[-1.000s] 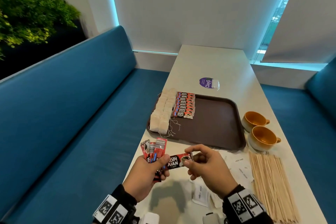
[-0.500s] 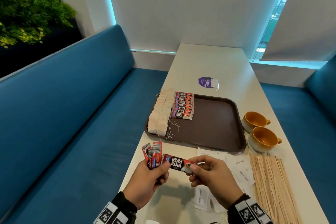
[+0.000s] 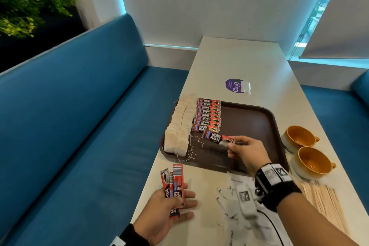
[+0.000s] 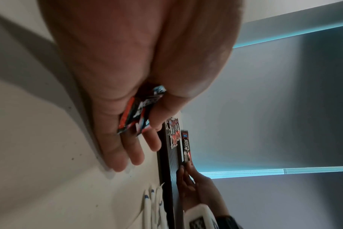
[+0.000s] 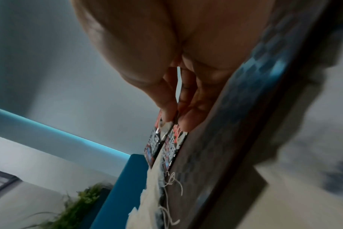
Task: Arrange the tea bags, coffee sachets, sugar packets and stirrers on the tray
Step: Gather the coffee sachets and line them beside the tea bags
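Note:
A dark brown tray (image 3: 251, 124) lies on the white table. Two rows of tea bags (image 3: 179, 126) fill its left side, with a column of red coffee sachets (image 3: 208, 115) beside them. My right hand (image 3: 232, 144) pinches one red coffee sachet (image 3: 217, 138) by its end, just above the tray at the near end of that column; the right wrist view shows the sachet (image 5: 156, 144) between thumb and finger. My left hand (image 3: 177, 199) grips a few more coffee sachets (image 3: 173, 183) over the table's near left edge. White sugar packets (image 3: 235, 183) and wooden stirrers (image 3: 323, 203) lie on the table.
Two orange cups (image 3: 305, 150) stand right of the tray. A purple sticker (image 3: 233, 85) with a small white packet beside it lies beyond the tray. Blue benches (image 3: 69, 116) flank the table on both sides.
My right hand has pulled one sachet from the left hand's bundle and carried it forward over the tray. The left hand has stayed near the table's front edge.

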Available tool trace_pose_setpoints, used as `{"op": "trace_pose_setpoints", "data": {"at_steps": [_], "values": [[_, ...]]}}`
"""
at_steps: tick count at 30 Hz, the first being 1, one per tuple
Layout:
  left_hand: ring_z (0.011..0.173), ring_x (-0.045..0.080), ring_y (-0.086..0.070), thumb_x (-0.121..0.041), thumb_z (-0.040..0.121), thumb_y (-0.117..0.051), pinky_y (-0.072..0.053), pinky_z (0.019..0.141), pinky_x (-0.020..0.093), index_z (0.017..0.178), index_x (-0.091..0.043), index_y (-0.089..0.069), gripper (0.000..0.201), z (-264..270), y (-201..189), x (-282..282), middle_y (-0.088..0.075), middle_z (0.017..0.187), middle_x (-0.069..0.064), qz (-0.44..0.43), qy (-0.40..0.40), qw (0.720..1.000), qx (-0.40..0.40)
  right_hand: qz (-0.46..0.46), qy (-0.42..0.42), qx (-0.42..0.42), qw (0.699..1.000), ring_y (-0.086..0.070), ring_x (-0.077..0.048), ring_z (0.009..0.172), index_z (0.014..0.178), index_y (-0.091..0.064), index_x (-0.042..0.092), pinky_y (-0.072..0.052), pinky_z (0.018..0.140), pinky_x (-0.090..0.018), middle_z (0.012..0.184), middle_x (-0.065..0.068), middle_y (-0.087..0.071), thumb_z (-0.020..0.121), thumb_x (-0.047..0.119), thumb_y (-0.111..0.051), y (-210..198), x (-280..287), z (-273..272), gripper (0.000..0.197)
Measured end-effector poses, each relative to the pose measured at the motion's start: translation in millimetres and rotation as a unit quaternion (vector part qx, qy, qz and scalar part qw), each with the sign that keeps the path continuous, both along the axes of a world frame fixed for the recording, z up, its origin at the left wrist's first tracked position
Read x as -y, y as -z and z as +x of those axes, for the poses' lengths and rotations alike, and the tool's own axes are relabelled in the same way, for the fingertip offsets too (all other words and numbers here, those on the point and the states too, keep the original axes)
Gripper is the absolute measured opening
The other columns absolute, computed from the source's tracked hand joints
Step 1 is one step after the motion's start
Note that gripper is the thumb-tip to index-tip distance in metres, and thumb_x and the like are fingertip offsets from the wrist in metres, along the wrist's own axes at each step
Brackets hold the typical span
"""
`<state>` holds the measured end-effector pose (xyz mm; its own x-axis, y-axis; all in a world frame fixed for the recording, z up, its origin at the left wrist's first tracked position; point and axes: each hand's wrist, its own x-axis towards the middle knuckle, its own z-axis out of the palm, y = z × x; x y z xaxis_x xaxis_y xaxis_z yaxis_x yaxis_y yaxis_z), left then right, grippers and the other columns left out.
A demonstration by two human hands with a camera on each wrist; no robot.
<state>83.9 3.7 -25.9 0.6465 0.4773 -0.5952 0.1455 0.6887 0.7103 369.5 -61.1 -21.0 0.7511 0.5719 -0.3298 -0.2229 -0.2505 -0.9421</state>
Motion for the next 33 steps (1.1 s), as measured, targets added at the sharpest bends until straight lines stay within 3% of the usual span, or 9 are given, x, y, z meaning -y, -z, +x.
{"op": "trace_pose_setpoints", "data": {"at_steps": [4, 9, 13, 17, 23, 29, 33], "values": [[0.1, 0.043, -0.074, 0.009, 0.1, -0.052, -0.059, 0.084, 0.06, 0.123, -0.002, -0.064, 0.028, 0.5, 3.7, -6.6, -0.076, 0.112, 0.018, -0.006, 0.0, 1.0, -0.02, -0.074, -0.028, 0.021, 0.997, -0.064, -0.018, 0.058, 0.096, -0.076, 0.003, -0.059, 0.064, -0.031, 0.078, -0.013, -0.073, 0.087, -0.003, -0.074, 11.9, -41.4, 22.2, 0.011], [0.096, 0.044, -0.074, 0.012, 0.097, -0.055, -0.064, 0.079, 0.049, 0.12, 0.0, -0.065, 0.028, 4.2, 9.1, -4.7, -0.077, 0.11, 0.017, -0.013, -0.034, 0.999, -0.016, -0.124, -0.053, 0.037, 0.99, -0.068, -0.021, 0.062, 0.095, -0.072, 0.002, -0.063, 0.077, -0.037, 0.077, -0.014, -0.073, 0.086, 0.0, -0.077, 9.3, -70.4, 29.0, 0.011], [0.097, 0.043, -0.074, 0.014, 0.097, -0.053, -0.062, 0.084, 0.049, 0.12, 0.0, -0.065, 0.03, 3.8, 12.9, -5.1, -0.077, 0.11, 0.017, -0.022, -0.042, 0.999, -0.014, -0.165, -0.057, 0.061, 0.983, -0.07, -0.023, 0.063, 0.083, -0.074, 0.005, -0.064, 0.076, -0.039, 0.074, -0.014, -0.074, 0.08, 0.001, -0.083, 4.5, -80.4, 28.9, 0.01], [0.097, 0.043, -0.074, 0.015, 0.097, -0.053, -0.062, 0.085, 0.049, 0.119, 0.0, -0.065, 0.029, 3.6, 11.5, -6.7, -0.077, 0.11, 0.017, -0.03, -0.041, 0.999, -0.007, -0.192, -0.057, 0.066, 0.978, -0.07, -0.023, 0.059, 0.086, -0.071, 0.003, -0.064, 0.069, -0.039, 0.073, -0.016, -0.074, 0.077, 0.0, -0.085, 1.3, -83.6, 28.6, 0.017], [0.097, 0.046, -0.073, 0.014, 0.096, -0.055, -0.064, 0.078, 0.045, 0.12, 0.002, -0.065, 0.029, 1.8, 12.9, -5.3, -0.075, 0.111, 0.02, -0.035, -0.049, 0.998, 0.009, -0.203, -0.045, 0.066, 0.976, -0.072, -0.023, 0.057, 0.092, -0.066, 0.002, -0.064, 0.061, -0.037, 0.073, -0.017, -0.075, 0.074, 0.001, -0.088, -2.2, -81.4, 28.4, 0.029], [0.101, 0.044, -0.073, 0.013, 0.096, -0.056, -0.057, 0.094, 0.054, 0.123, 0.0, -0.064, 0.031, 0.4, 14.9, -5.4, -0.076, 0.112, 0.019, -0.018, -0.039, 0.999, 0.007, -0.175, -0.033, 0.046, 0.983, -0.074, -0.027, 0.06, 0.092, -0.062, 0.005, -0.064, 0.061, -0.039, 0.077, -0.018, -0.074, 0.076, 0.013, -0.089, -10.6, -70.2, 24.4, 0.033], [0.102, 0.045, -0.072, 0.009, 0.097, -0.056, -0.056, 0.096, 0.055, 0.123, 0.002, -0.064, 0.028, -2.6, 8.9, -3.1, -0.075, 0.112, 0.02, -0.011, -0.04, 0.999, 0.016, -0.134, -0.031, 0.075, 0.988, -0.072, -0.024, 0.06, 0.089, -0.064, 0.007, -0.065, 0.067, -0.043, 0.083, -0.017, -0.074, 0.084, 0.022, -0.083, -21.8, -52.2, 9.0, 0.025]]}}
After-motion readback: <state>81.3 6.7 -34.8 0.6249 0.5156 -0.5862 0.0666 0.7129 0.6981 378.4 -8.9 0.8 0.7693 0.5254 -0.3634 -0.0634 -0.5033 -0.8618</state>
